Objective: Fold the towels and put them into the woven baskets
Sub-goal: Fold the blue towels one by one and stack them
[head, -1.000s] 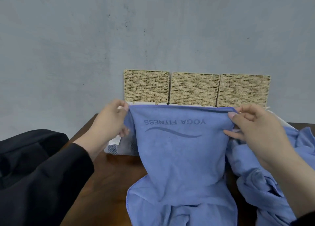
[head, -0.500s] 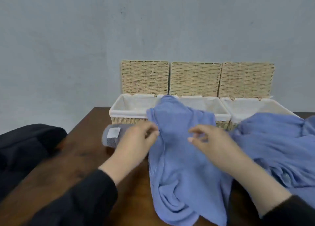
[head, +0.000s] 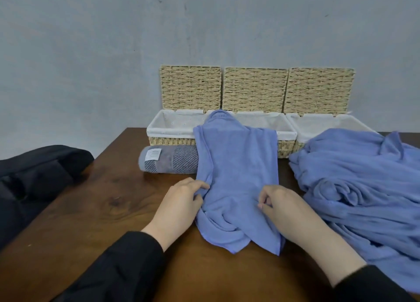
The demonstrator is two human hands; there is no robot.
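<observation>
A blue towel (head: 236,165) lies lengthwise on the brown table (head: 95,210), its far end draped over the rim between the left basket (head: 172,131) and the middle basket (head: 284,128). My left hand (head: 179,206) pinches the towel's left edge. My right hand (head: 284,208) has curled fingers gripping the cloth on the right side. A third basket (head: 318,125) stands to the right. All three are woven, white-lined, with lids standing open against the wall.
A rolled grey towel (head: 170,159) with a white label lies in front of the left basket. A heap of blue towels (head: 363,188) covers the table's right side. Dark clothing (head: 34,176) lies at the left edge.
A second ago both hands held the towel up by its top corners. It now lies on the table and over the basket rim, and my hands have moved nearer along it.
</observation>
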